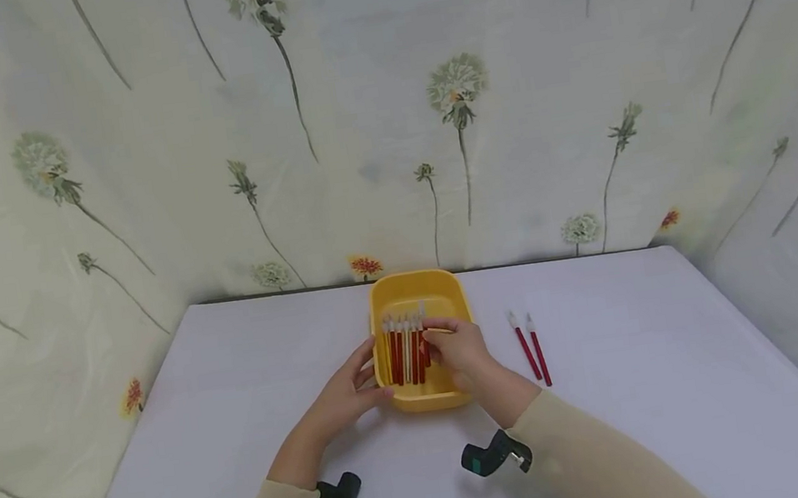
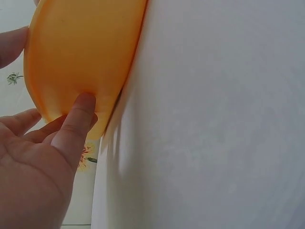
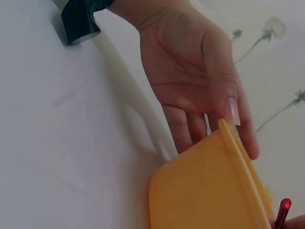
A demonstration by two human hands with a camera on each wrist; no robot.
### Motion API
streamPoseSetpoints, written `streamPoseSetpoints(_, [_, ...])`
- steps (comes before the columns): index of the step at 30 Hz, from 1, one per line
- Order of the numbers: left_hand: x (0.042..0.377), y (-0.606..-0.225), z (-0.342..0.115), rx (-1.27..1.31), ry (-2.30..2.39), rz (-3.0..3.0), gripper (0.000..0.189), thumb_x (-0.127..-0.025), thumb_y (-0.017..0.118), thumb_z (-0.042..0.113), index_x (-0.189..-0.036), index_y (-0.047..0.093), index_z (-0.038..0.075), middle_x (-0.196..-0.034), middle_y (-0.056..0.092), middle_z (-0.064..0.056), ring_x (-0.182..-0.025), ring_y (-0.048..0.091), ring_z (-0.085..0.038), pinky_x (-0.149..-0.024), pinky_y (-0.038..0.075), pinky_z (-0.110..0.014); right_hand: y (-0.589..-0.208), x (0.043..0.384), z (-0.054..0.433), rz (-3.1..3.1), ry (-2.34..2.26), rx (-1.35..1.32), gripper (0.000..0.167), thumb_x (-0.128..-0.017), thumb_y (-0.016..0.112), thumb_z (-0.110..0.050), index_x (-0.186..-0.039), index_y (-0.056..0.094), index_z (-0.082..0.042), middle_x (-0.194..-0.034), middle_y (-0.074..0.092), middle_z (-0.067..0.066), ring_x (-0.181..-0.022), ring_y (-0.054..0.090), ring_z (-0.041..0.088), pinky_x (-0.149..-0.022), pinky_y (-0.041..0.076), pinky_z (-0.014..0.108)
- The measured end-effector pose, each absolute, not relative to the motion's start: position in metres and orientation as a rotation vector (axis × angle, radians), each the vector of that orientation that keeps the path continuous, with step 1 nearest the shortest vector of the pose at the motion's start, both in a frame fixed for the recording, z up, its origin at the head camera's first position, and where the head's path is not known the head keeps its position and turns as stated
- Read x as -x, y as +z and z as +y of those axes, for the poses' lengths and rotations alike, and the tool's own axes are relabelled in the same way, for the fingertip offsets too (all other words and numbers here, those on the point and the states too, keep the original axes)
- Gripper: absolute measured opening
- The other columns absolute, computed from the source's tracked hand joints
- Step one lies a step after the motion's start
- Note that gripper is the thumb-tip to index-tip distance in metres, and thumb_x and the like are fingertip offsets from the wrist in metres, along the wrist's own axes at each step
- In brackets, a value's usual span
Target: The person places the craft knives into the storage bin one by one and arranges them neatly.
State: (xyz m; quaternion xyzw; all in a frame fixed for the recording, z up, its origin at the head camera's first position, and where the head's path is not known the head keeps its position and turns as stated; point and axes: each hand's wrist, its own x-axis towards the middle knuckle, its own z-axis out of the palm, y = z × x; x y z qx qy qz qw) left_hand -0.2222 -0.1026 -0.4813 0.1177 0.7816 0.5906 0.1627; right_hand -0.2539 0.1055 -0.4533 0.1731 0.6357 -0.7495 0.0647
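Note:
A yellow plastic tray stands on the table with several slim paintbrushes lying side by side in its left half, pale tips toward the back. Most have red handles. My left hand holds the tray by its near left corner, thumb at the rim and fingers against the outer side wall. Over the tray's right half, my right hand pinches a red-handled paintbrush at the right end of the row. In the right wrist view a red handle end shows beside a fingertip.
Two more red-handled brushes lie on the white tabletop just right of the tray. Behind the table's back edge hangs a flower-printed cloth. Dark camera mounts sit at both wrists.

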Motion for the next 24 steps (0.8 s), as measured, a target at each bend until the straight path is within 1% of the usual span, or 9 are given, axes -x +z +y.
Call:
streamPoseSetpoints(3, [0.222,-0.481,-0.103,-0.346,1.676,2.24,0.094,-0.088,0.079,0.025,-0.161,0.021,0.019,-0.164,0.026,-0.008,-0.142,0.04,-0.032,-0.111,0.041,-0.047,-0.457,0.256,0.103,1.917,-2.283,-0.552,0.027,-0.097,0.058,0.005,-0.123,0.064,0.007,-0.105,0.063,0.016,-0.079,0.061,0.017,-0.068,0.054,0.024])
streamPoseSetpoints(6, [0.222,-0.481,-0.103,-0.337,1.66,2.256,0.094,-0.087,0.079,0.026,-0.161,0.022,0.019,-0.164,0.026,-0.008,-0.142,0.041,-0.032,-0.111,0.041,-0.047,-0.46,0.258,0.102,1.921,-2.268,-0.558,0.028,-0.097,0.056,0.007,-0.125,0.061,0.01,-0.104,0.062,0.017,-0.076,0.06,0.016,-0.066,0.052,0.024])
streamPoseSetpoints(9, [0.223,-0.481,-0.102,-0.328,1.659,2.258,0.094,-0.087,0.079,0.026,-0.161,0.022,0.019,-0.164,0.026,-0.007,-0.142,0.041,-0.031,-0.111,0.041,-0.047,-0.463,0.26,0.1,1.934,-2.244,-0.585,0.03,-0.097,0.054,0.007,-0.126,0.06,0.01,-0.105,0.062,0.018,-0.073,0.058,0.015,-0.063,0.049,0.023])
streamPoseSetpoints(16, [0.222,-0.482,-0.102,-0.337,1.678,2.252,0.092,-0.088,0.079,0.024,-0.161,0.023,0.018,-0.164,0.026,-0.007,-0.142,0.041,-0.032,-0.111,0.041,-0.047,-0.47,0.265,0.099,1.971,-2.2,-0.661,0.03,-0.097,0.056,0.006,-0.126,0.063,0.007,-0.113,0.064,0.02,-0.066,0.053,0.013,-0.055,0.042,0.02])
streamPoseSetpoints(19, [0.221,-0.482,-0.103,-0.328,1.681,2.25,0.092,-0.088,0.079,0.025,-0.161,0.023,0.02,-0.164,0.027,-0.006,-0.142,0.041,-0.031,-0.11,0.041,-0.047,-0.47,0.267,0.098,2.048,-2.134,-0.674,0.031,-0.096,0.056,0.005,-0.126,0.065,0.005,-0.116,0.064,0.019,-0.07,0.052,0.015,-0.056,0.04,0.021])
streamPoseSetpoints(24, [0.221,-0.482,-0.103,-0.321,1.666,2.261,0.094,-0.087,0.079,0.027,-0.161,0.022,0.02,-0.164,0.027,-0.006,-0.143,0.04,-0.03,-0.111,0.041,-0.047,-0.47,0.269,0.096,2.142,-2.06,-0.7,0.031,-0.094,0.057,0.007,-0.123,0.067,0.002,-0.117,0.065,0.018,-0.085,0.056,0.02,-0.061,0.042,0.022])
